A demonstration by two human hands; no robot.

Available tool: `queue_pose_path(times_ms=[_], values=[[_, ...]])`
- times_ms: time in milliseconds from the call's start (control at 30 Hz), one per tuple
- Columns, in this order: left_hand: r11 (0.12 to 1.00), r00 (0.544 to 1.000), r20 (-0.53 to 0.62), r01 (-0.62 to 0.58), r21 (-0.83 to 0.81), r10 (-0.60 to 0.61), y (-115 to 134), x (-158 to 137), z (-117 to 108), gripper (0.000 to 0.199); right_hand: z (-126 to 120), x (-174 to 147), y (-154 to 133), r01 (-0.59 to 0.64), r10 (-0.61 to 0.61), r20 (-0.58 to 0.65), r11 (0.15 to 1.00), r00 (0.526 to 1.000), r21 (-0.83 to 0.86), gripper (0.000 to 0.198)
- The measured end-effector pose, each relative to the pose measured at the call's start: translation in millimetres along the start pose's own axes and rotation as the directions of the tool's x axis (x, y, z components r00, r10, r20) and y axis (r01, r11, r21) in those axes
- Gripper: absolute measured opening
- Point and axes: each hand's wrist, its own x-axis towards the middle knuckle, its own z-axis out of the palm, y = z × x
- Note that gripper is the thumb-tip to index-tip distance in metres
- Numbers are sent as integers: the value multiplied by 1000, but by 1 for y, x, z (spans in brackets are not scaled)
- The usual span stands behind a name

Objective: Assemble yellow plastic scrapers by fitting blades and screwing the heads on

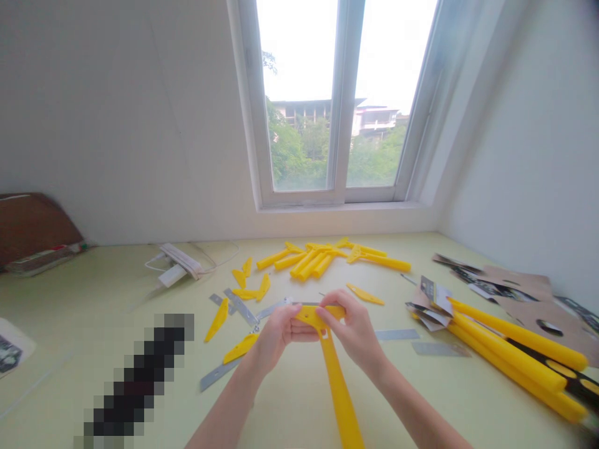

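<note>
A T-shaped yellow scraper (339, 390) is held over the table, its long handle pointing back toward me. My left hand (277, 327) grips the left end of its head, thumb on top and fingers curled underneath. On the head's right end, my right hand (352, 324) pinches with thumb and fingers. A thin dark edge, perhaps a blade, shows along the far side of the head. Beside my left forearm lie a loose yellow head plate (241, 348) and a flat grey metal blade (218, 375). Another grey blade (397, 335) lies right of my right hand.
Several yellow handles (313, 262) are piled below the window. Carded yellow scrapers (519, 355) and cardboard packaging (524, 284) lie at the right. A white power strip (180, 260) with cables is back left. A pixelated dark object (135, 380) lies front left.
</note>
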Motion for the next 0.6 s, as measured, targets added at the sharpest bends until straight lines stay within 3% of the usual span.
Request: queue_pose_path(times_ms=[133,400,500,600], values=[[993,998,-34,-45,106,49,0,-1,5,32,0,0,0,9,-9,-1,1000,1000,3,11],[990,997,-51,-54,128,61,-1,2,5,33,-1,2,5,-34,34,-5,999,999,43,11],[990,996,-58,-54,127,62,-1,2,5,34,-1,4,7,-96,95,17,986,995,138,13],[991,993,-92,-67,119,78,0,2,3,34,-3,6,6,-213,203,65,916,977,339,19]])
